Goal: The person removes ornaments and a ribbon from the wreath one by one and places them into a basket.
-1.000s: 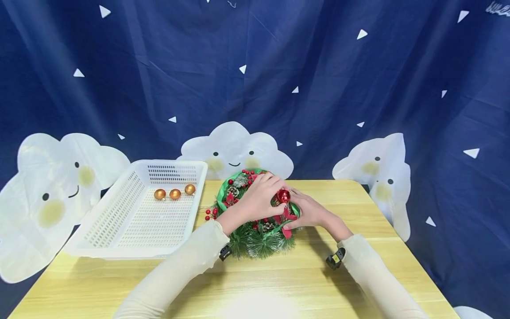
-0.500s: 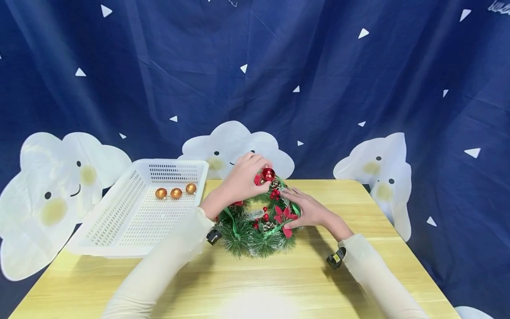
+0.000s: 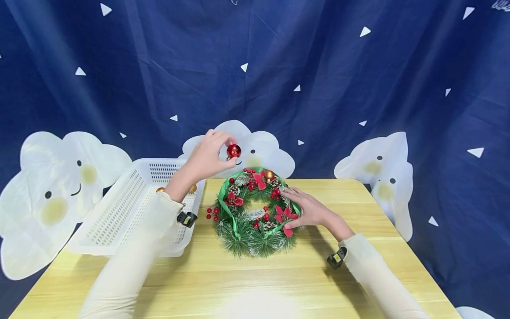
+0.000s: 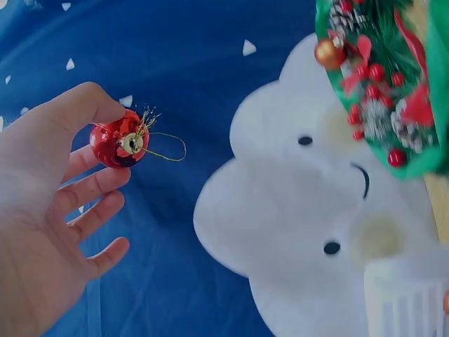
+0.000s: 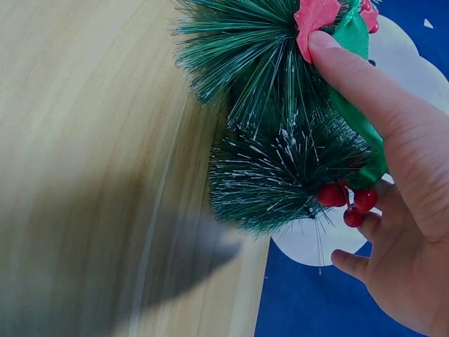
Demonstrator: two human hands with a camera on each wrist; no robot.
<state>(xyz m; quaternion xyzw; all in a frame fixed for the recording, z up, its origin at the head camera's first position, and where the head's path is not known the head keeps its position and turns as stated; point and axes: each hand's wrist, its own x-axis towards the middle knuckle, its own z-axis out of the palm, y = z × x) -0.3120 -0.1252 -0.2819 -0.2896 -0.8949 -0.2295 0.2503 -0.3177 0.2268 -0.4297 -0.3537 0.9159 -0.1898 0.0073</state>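
Above the pale wooden table (image 3: pixel 354 199), the left hand (image 3: pixel 207 154) pinches a shiny red ball ornament (image 3: pixel 233 151). Fingers spread wide, the right hand (image 3: pixel 312 210) touches the right side of a round green pine wreath (image 3: pixel 253 241).

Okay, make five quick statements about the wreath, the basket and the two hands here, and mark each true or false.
1. The left hand holds a red bauble. True.
2. The right hand touches the wreath. True.
3. The red bauble hangs on the wreath. False: it is held clear of it.
4. Gold baubles show in the white basket. True.
5. The wreath is left of the white basket. False: it is to the right, on the table.
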